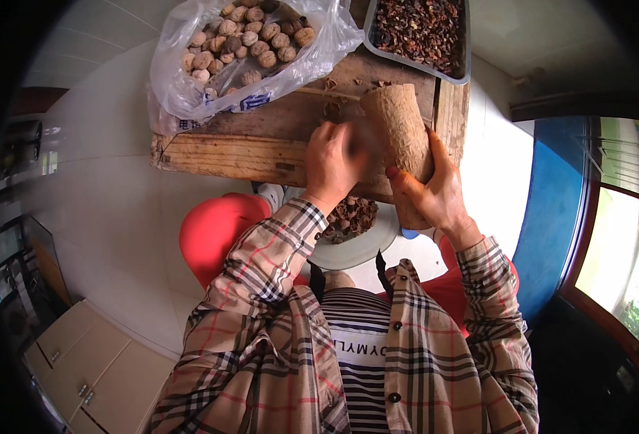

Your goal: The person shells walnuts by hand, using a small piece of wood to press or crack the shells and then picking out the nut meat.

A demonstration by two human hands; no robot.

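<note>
My right hand (435,189) is wrapped round a thick, rough wooden block (402,126), shaped like a short log. The block stands tilted over the front edge of a worn wooden table (225,153), its narrower lower end hanging down past the edge. Just left of the block, my left hand (332,160) is closed with its fingers curled at the table's edge. A blurred patch beside its fingers hides what they hold, if anything. Several shell bits (332,108) lie on the boards beyond this hand.
A clear plastic bag (166,81) with many whole walnuts (267,59) covers the table's far left. At the far right stands a tray (467,43) of dark brown fragments (419,32). Below the table edge, between my knees, is a pale basin (377,246) with broken shells (350,218).
</note>
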